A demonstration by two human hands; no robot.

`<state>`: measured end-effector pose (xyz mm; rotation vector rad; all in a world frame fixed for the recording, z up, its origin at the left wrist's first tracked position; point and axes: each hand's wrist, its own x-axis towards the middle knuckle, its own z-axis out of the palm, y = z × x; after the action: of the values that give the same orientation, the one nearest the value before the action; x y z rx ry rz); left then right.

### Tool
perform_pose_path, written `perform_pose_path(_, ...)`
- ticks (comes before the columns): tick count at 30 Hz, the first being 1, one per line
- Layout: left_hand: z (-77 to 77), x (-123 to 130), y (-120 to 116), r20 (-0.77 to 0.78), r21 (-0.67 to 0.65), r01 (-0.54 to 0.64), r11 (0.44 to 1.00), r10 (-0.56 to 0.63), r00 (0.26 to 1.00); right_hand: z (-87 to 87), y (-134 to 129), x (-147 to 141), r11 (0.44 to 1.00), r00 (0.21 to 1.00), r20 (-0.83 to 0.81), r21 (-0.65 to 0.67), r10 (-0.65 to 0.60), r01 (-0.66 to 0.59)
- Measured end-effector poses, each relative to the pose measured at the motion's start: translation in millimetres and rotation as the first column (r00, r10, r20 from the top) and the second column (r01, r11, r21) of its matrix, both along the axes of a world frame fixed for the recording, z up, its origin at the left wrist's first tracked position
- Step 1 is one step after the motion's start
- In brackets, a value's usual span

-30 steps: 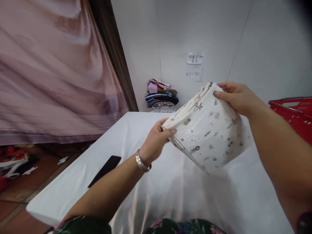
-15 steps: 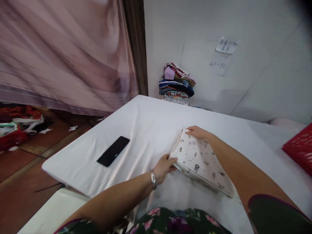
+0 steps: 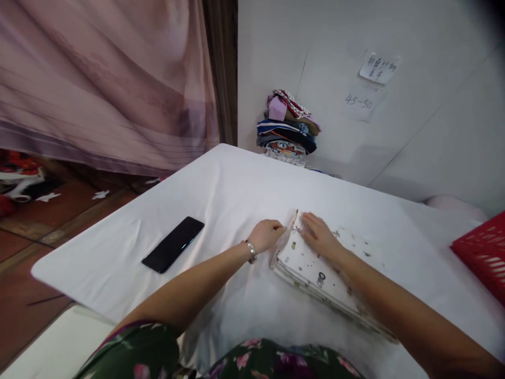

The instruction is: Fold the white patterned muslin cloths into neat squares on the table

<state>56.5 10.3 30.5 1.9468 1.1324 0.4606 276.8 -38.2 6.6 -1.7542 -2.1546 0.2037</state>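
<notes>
A folded white cloth [image 3: 327, 271] with small printed figures lies in several layers on the white-covered table [image 3: 244, 184]. My left hand [image 3: 267, 235] is at the cloth's left edge, its fingers pinched together; whether they hold any fabric is too small to tell. Spread flat on top of the cloth near its far left corner is my right hand [image 3: 319, 235], slightly blurred. A bracelet circles my left wrist.
A black phone [image 3: 173, 245] lies on the table's left part. Folded clothes [image 3: 288, 129] are stacked by the wall at the far edge. At the right stands a red basket [image 3: 483, 252]. A pink curtain [image 3: 106, 84] hangs at the left.
The cloth now lies flatter on the table. My left hand has moved up from its near left corner to the left edge. My right hand has shifted from the far edge onto its top.
</notes>
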Motion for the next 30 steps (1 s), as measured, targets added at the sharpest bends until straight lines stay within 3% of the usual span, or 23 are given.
perform_pose_path(4, -16.5, 32.0, 17.8, 0.009, -0.055, -0.068, 0.996, 0.069, 0.998, -5.6, -13.8, -13.3, 0.998, 0.992, 0.127, -0.059, 0.002, 0.006)
perform_pose_path(9, -28.6, 45.3, 28.5, 0.005, -0.11, -0.07, 0.991, 0.071, 0.997, 6.8, -24.8, -14.1, 0.998, 0.991, 0.124, -0.015, -0.054, 0.056)
perform_pose_path(16, -26.7, 58.3, 32.1, 0.013, -0.071, -0.164, 0.984, 0.165, 0.986, 11.1, -45.9, -32.9, 0.99, 0.995, 0.083, -0.132, 0.051, -0.039)
perform_pose_path(19, -25.8, 65.3, 34.9, -0.007, -0.107, -0.142, 0.984, 0.142, 0.99, 7.1, -48.4, -39.8, 0.98, 0.994, 0.078, -0.19, 0.078, -0.062)
perform_pose_path(26, -34.2, 63.4, 37.7, 0.001, -0.117, -0.177, 0.977, 0.179, 0.984, 9.7, -60.2, -46.4, 0.97, 0.992, 0.04, -0.216, 0.122, -0.111)
perform_pose_path(30, -29.9, 66.2, 40.8, -0.036, -0.108, -0.198, 0.974, 0.195, 0.98, 10.2, -70.7, -53.5, 0.962, 0.988, 0.027, -0.233, 0.155, -0.144)
